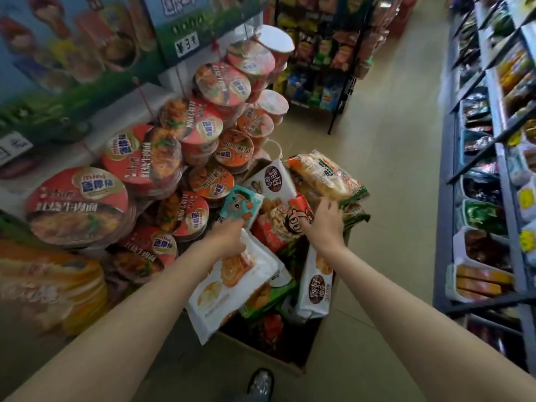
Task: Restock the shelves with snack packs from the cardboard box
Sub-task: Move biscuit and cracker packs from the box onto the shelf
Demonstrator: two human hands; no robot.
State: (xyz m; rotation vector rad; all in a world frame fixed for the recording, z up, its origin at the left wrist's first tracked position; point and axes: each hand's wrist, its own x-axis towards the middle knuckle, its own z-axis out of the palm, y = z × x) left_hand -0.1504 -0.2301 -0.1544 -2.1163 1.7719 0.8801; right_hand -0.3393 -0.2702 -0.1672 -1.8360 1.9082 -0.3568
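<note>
Both arms reaching down into cardboard box (272, 353) on floor, box heaped with snack packs. Left hand (229, 235) pinches lower edge of teal snack pack (242, 206) with cartoon figure, pack upright at box's left side. Right hand (324, 219) rests on red-and-white pack (285, 216), fingers spread toward clear bread-like pack (327, 178) beyond; grip there not clear. Stacked noodle bowls (139, 181) crowd left of box. Shelves (499, 158) of goods along right. Shoe (261, 381) near box's front edge.
</note>
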